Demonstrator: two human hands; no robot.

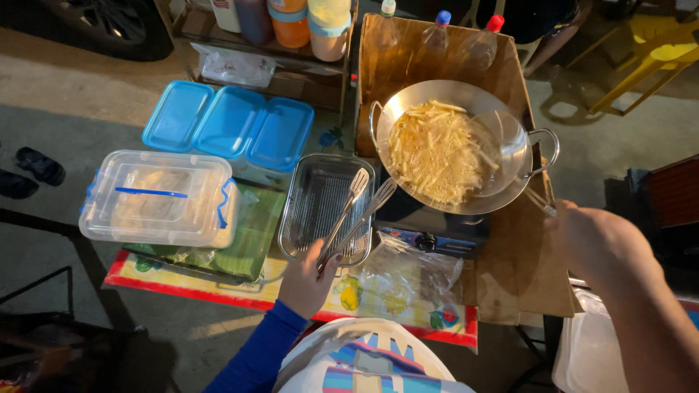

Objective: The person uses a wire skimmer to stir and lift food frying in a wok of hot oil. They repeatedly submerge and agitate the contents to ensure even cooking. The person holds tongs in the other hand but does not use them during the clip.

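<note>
Three blue lids (229,125), pale yellow fries (437,156) in a silver wok (510,138), red-edged flowered tablecloth (408,309).

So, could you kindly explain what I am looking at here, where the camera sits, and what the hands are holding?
The camera sits on a person's head, looking down at a street frying stand. The left hand, in a blue sleeve, holds metal tongs over a wire basket. The right hand grips a thin metal tool at the rim of a wok of potato strips in oil. Beside them lie a clear lidded box and blue-lidded tubs.
</note>
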